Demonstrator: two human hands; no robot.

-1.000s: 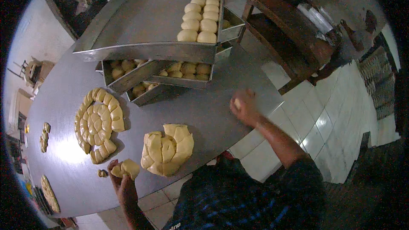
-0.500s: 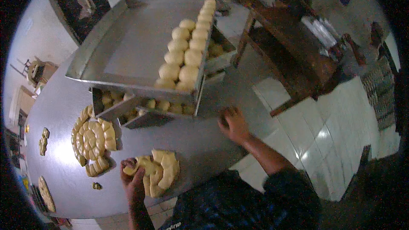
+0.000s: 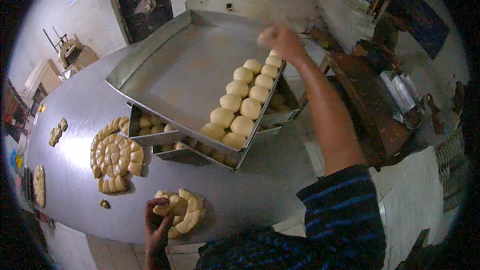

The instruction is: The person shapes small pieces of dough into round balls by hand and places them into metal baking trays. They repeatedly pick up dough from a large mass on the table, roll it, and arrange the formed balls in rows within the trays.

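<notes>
Head view: R hand (image 3: 287,44) now up at far end of top tray (image 3: 170,70), shifted from over table (image 3: 260,180); blurred, but fingers look closed round pale dough ball (image 3: 266,37). Ball rows (image 3: 241,89) sit along tray's R side. Prob. means work's now at tray, not tabletop. L hand (image 3: 157,220) approx. unchanged vs. half-sec ago: fingers curled round dough lump (image 3: 174,205), over cut dough (image 3: 192,216) on table.

The bench (image 3: 275,190) is smooth, metallic-looking, glossy under the light; the upper baking tray (image 3: 170,72) is duller metal. Dough balls (image 3: 231,102) look smooth and matt, the segmented dough round (image 3: 114,154) shinier. Floor tiles (image 3: 405,185) gleam; the sleeve (image 3: 345,210) is cloth.
</notes>
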